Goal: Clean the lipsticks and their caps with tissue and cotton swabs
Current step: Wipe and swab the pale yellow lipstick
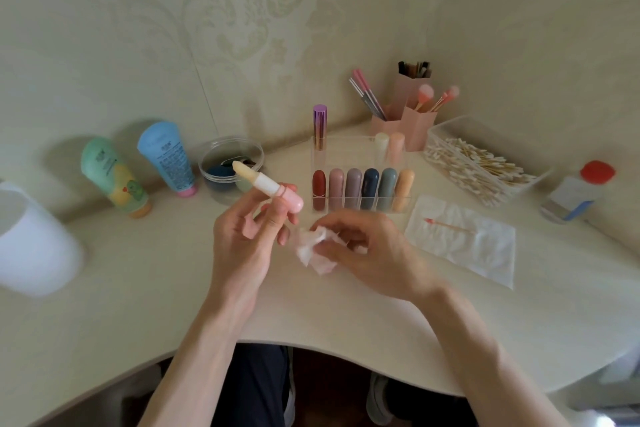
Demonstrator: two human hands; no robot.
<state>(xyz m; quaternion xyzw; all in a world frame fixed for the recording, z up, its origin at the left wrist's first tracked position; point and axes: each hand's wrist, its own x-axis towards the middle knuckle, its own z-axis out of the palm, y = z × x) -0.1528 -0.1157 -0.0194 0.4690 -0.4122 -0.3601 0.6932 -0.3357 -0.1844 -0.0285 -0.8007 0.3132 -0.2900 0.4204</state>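
Note:
My left hand (247, 236) holds an uncapped lipstick (268, 189) by its pink base, the pale yellow stick pointing up and to the left. Close to its right, my right hand (363, 250) grips a crumpled white tissue (313, 250) just above the table. A used cotton swab (450, 226) with a pink tip lies on a flat tissue (464, 243) at the right. Several capped lipsticks (362, 189) stand in a row in a clear organizer (360, 146), with a cream cap (381, 144) and a pink cap (397, 146) behind them.
A clear box of cotton swabs (481, 166) sits at the back right, pink brush holders (412, 114) behind it. A red-capped bottle (578, 191) stands far right. Two tubes (138, 166), a clear round tub (230, 170) and a white container (31, 239) are at the left.

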